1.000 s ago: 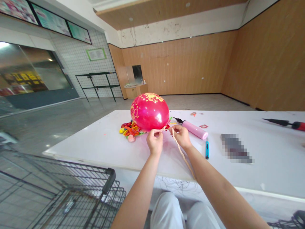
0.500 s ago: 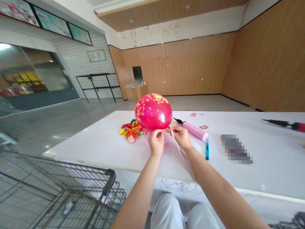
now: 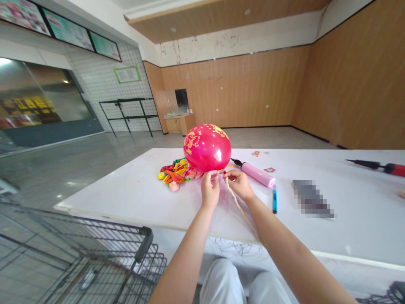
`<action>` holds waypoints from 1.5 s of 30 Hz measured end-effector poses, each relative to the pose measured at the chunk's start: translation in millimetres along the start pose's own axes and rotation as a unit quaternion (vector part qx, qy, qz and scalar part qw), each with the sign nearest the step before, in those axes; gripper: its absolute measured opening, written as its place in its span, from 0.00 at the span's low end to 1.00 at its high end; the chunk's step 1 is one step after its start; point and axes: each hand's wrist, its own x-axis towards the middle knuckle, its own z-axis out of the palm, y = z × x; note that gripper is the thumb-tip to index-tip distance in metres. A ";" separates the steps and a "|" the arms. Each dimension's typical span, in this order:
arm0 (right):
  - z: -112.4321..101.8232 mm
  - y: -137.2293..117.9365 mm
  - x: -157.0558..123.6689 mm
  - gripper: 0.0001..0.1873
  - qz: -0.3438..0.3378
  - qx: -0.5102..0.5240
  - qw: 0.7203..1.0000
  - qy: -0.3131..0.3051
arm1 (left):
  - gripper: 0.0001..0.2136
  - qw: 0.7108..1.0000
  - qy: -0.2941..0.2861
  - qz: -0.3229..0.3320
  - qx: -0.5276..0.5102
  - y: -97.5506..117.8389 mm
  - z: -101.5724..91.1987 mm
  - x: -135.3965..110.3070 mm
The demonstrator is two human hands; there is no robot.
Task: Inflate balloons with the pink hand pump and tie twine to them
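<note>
A blown-up red balloon [image 3: 207, 147] with yellow printed figures rests at the table's middle, its neck toward me. Around the neck runs a cream-coloured string [image 3: 242, 212], whose long end trails down over the table's front edge. My left hand [image 3: 210, 189] pinches the string just under the balloon, on the left of the neck. From the right, my right hand [image 3: 239, 184] closes its fingertips on the string close to the red neck. The exact knot or loop between my fingers is too small to make out.
Left of the balloon lies a pile of limp coloured balloons [image 3: 174, 175]. A pink hand pump [image 3: 257, 174], a blue cutter [image 3: 275, 200], a blurred dark object [image 3: 311, 198] and a red-black pump [image 3: 392, 169] lie rightward. A black wire cart [image 3: 126, 240] stands at front left.
The balloon has turned and shifted slightly to the right. My left hand has also moved a little rightward, and both hands remain at the balloon's neck with the string.
</note>
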 end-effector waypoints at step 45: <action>-89.0 -44.6 -41.0 0.10 0.245 -0.535 0.809 -0.013 | 0.20 0.926 -0.133 -0.302 -0.185 5.3 0.5 -1.0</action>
